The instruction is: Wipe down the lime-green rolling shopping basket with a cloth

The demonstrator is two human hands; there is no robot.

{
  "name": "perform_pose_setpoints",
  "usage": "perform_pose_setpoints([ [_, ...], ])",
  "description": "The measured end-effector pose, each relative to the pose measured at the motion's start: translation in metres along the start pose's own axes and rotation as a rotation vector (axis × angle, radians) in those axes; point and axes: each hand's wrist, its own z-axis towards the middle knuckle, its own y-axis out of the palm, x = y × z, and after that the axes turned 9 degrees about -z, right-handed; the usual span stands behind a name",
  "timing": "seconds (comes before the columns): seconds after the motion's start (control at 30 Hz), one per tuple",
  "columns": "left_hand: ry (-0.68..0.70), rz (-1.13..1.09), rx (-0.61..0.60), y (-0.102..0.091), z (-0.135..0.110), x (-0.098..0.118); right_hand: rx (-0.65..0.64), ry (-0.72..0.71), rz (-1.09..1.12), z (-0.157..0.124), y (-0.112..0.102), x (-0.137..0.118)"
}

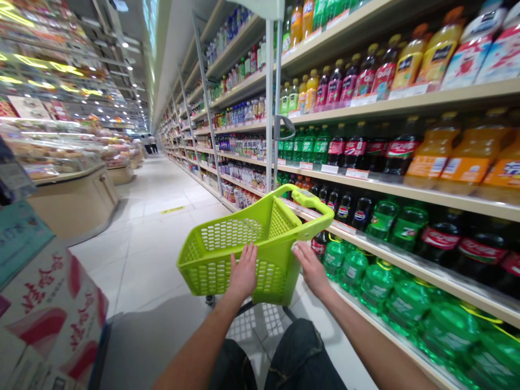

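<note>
A lime-green plastic shopping cart (280,257) with perforated sides stands crosswise in front of my knees. My left hand (244,271) lies on its near side wall, fingers stretched out and holding nothing. At the cart's rear corner, below the push handle (312,203), my right hand (311,265) presses a crumpled white tissue (299,246) against the plastic. The fingers cover most of the tissue. The basket's visible inside shows bare green walls.
Shelves (406,192) packed with soda and juice bottles run along the right. Printed cartons (52,303) are stacked close on my left. Beyond them stands a display counter (73,206). A tiled aisle (150,189) leads away to distant people (150,143).
</note>
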Motion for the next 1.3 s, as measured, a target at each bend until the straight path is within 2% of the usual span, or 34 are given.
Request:
perform_pose_setpoints([
  [0.07, 0.005, 0.002, -0.006, -0.001, -0.001, -0.002, -0.1, -0.071, 0.028, -0.026, 0.01, -0.009],
  [0.13, 0.013, 0.002, -0.014, 0.0, -0.002, -0.004, -0.128, -0.086, 0.043, -0.034, 0.01, -0.015],
  [0.2, 0.019, -0.001, -0.015, 0.001, -0.002, -0.005, -0.075, -0.048, 0.049, -0.016, 0.001, -0.015],
  [0.33, 0.002, -0.01, 0.001, 0.003, -0.002, -0.001, 0.092, 0.039, 0.035, 0.042, -0.014, -0.01],
  [0.4, 0.008, -0.024, -0.003, 0.002, -0.002, -0.001, 0.085, 0.017, 0.036, 0.046, -0.006, -0.016],
  [0.47, -0.005, -0.039, -0.008, -0.001, -0.004, -0.006, -0.007, -0.058, 0.064, 0.028, 0.009, -0.028],
  [0.53, -0.103, -0.045, -0.009, -0.004, -0.007, -0.017, -0.115, -0.123, 0.107, 0.007, 0.024, -0.044],
  [0.6, -0.203, -0.031, -0.01, -0.007, -0.013, -0.031, -0.159, -0.128, 0.145, -0.001, 0.032, -0.059],
  [0.7, -0.188, -0.002, -0.013, -0.008, -0.02, -0.046, -0.096, -0.072, 0.181, 0.016, 0.036, -0.078],
  [0.8, -0.161, 0.001, -0.006, -0.005, -0.025, -0.05, -0.044, -0.057, 0.186, 0.029, 0.048, -0.091],
  [0.9, -0.153, 0.001, 0.017, -0.002, -0.031, -0.057, -0.082, -0.136, 0.176, 0.011, 0.066, -0.101],
  [1.0, -0.215, 0.012, 0.067, 0.001, -0.038, -0.068, -0.173, -0.217, 0.193, -0.004, 0.071, -0.112],
  [1.07, -0.226, 0.021, 0.082, 0.001, -0.041, -0.074, -0.195, -0.216, 0.208, 0.007, 0.068, -0.121],
  [1.2, -0.207, 0.013, 0.069, -0.002, -0.045, -0.077, -0.144, -0.182, 0.214, 0.039, 0.072, -0.14],
  [1.3, -0.254, 0.002, 0.097, -0.003, -0.05, -0.085, -0.156, -0.245, 0.193, 0.025, 0.088, -0.147],
])
